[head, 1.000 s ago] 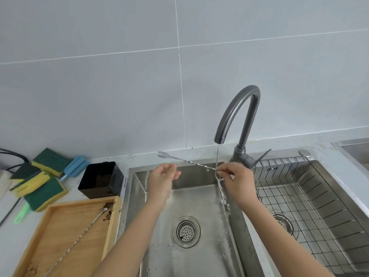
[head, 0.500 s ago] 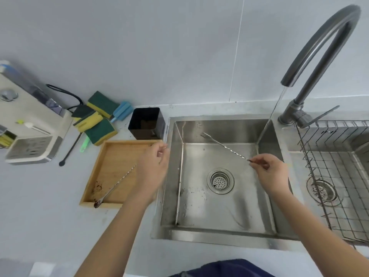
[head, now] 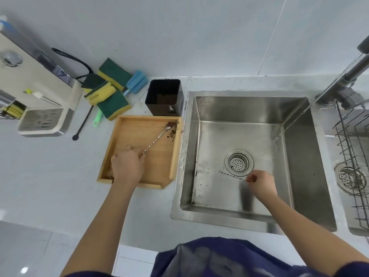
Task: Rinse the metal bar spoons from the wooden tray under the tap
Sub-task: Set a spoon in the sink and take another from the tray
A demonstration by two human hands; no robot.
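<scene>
A wooden tray (head: 175,144) lies on the counter left of the sink, with dark crumbs in it. A dirty twisted bar spoon (head: 157,139) lies slantwise in the tray, its bowl at the far right corner. My left hand (head: 127,164) is down in the tray with its fingers on the near end of that spoon. A second bar spoon (head: 231,175) lies low over the floor of the sink basin (head: 295,152), just in front of the drain. My right hand (head: 259,182) pinches its right end. The tap (head: 347,76) stands at the far right, water running.
A black square container (head: 164,96) stands behind the tray. Green and yellow sponges (head: 108,90) and a blue brush (head: 136,81) lie at the back left, beside a white appliance (head: 36,96). A wire rack (head: 353,156) fills the right-hand basin.
My view has tilted down and to the left. My right hand has lowered the rinsed spoon from the water stream to the sink floor. My left hand has reached into the tray onto the other spoon.
</scene>
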